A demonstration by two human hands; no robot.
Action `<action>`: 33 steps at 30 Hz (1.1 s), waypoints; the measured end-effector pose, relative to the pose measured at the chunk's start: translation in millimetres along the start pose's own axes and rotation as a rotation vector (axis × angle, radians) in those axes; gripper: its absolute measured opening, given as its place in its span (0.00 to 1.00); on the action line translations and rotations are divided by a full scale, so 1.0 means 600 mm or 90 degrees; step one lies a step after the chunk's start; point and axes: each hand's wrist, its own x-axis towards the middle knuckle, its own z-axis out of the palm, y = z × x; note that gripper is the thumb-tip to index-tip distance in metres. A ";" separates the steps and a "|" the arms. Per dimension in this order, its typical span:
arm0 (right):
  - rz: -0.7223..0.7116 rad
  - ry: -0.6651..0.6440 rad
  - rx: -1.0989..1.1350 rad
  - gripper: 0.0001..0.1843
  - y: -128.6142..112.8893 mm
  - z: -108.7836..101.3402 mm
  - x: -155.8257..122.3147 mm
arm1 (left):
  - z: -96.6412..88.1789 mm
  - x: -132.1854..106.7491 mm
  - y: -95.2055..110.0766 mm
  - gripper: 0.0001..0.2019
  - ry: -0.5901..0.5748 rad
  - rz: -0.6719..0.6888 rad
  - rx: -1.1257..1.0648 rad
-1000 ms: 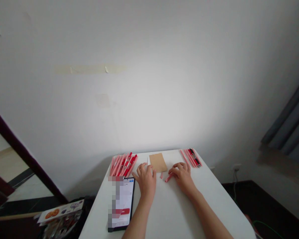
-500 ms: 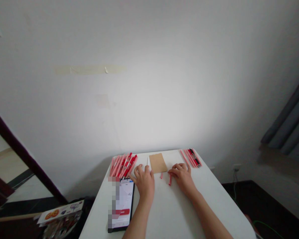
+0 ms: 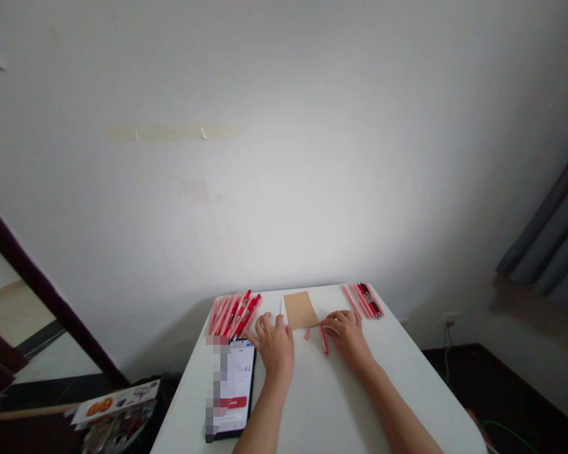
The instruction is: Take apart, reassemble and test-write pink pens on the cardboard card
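Our two bare hands worked palm down over a white table pushed up near a pale wall. Our right hand had its fingers curled and bunched, the tips meeting the far end of a short pink-red stick, which lay pointing toward the near side; we could not tell whether they pinched it or merely rested there. Our left hand had its fingers loosely spread and bent, with nothing seen in its hold; whether the tips pressed the tabletop, we could not tell.

Between the hands, toward the far edge, we saw a tan card, a slim white piece just beside its left edge and a small pink scrap just off its near edge. At far left lay a bundle of pink and red pens; at far right, a smaller row of pink, red and black pens. A phone, screen lit and partly pixelated, lay face up at near left beside our left forearm.
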 end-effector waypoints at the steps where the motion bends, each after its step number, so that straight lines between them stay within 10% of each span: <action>1: 0.007 0.008 -0.005 0.12 0.004 0.001 0.000 | 0.000 0.000 0.000 0.11 0.000 -0.001 0.002; 33: 0.055 0.035 -0.040 0.14 0.024 0.010 0.000 | 0.010 0.007 -0.008 0.14 0.050 -0.023 0.015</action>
